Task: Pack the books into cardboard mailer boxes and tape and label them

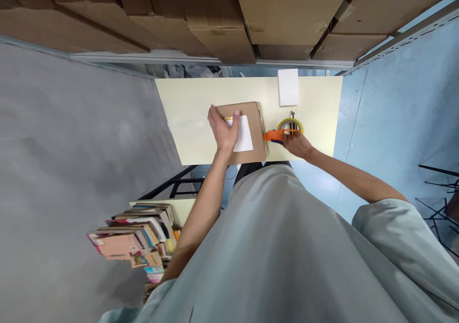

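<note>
A flat brown cardboard box [256, 122] with a white label [244, 139] lies near the front of the cream table. My left hand [225, 131] rests over the box's left part, thumb on the label and fingers stretched toward the far left corner. My right hand [297, 144] is closed round an orange tape dispenser [274, 135], whose front end is close by the right side of the box. A yellow-rimmed tape roll [301, 126] sits at the dispenser. Just behind it is a box cutter [293, 115], partly hidden by the roll.
A small white box [288, 88] stands at the back of the table [322, 103]. Large cartons [290, 12] fill a shelf above the far edge. Stacked books [125, 244] are at lower left, beside a black metal frame [175, 184].
</note>
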`<state>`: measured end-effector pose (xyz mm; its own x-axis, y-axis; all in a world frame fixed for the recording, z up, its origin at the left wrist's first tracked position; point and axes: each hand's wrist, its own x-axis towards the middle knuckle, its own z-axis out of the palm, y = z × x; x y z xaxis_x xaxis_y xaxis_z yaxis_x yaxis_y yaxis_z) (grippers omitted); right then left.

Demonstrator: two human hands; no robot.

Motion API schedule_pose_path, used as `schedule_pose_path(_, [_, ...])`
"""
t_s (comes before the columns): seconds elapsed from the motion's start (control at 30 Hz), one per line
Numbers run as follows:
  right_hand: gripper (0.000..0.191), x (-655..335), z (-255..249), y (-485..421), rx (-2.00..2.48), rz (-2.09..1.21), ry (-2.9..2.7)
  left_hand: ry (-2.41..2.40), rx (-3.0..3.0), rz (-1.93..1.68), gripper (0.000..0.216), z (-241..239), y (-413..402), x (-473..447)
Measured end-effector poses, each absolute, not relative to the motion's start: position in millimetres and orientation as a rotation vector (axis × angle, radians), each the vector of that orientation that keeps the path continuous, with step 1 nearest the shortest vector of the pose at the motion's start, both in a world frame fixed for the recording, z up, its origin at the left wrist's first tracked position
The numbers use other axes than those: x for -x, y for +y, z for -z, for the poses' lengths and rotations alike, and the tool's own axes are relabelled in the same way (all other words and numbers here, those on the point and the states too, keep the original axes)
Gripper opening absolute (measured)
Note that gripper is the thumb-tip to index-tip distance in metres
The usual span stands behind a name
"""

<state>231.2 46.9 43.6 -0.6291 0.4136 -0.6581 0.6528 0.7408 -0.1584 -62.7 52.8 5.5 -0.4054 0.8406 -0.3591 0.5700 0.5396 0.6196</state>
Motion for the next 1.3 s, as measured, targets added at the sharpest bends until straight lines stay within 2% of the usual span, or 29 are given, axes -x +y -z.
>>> schedule_pose_path(0.13, [0.065,-206.4,-39.8,-7.2,-0.876,0.673,2.320,1.851,-1.596,-0.358,0.109,-17.0,83.6,24.2])
schedule_pose_path(0.33, [0.054,-193.3,-32.7,-37.8,-0.993,0.749,2.339,1.718,-1.832,-0.232,0.095,-24.5,56.1,4.9])
schedule_pose_path(0.47, [0.048,-207.2,-34.3,-24.8,-0.910,0.717,2.388,1.705,-1.848,-0.234,0.088,-19.6,49.5,14.5])
schedule_pose_path(0.6, [0.051,-245.9,-37.9,6.9,-0.863,0.592,2.325,1.671,-1.772,-0.300,0.088,-19.3,52.0,16.7])
schedule_pose_path(0.83, [0.042,-334.6,-41.8,76.6,-1.001,0.332,2.244,1.663,-1.751,-0.280,0.091,-23.4,53.0,14.4])
schedule_pose_path(1.1, [0.057,-260.4,-33.1,115.5,-0.938,0.330,2.421,1.645,-1.722,-0.286,0.092,-24.8,55.4,22.2])
schedule_pose_path(1.2, [0.058,-252.9,-35.5,95.6,-0.912,0.427,2.386,1.548,-1.740,-0.300,0.092,-24.0,58.7,26.6])
schedule_pose_path(1.3, [0.058,-257.8,-42.5,56.6,-0.917,0.555,2.329,1.376,-1.776,-0.291,0.082,-28.7,54.7,24.2])
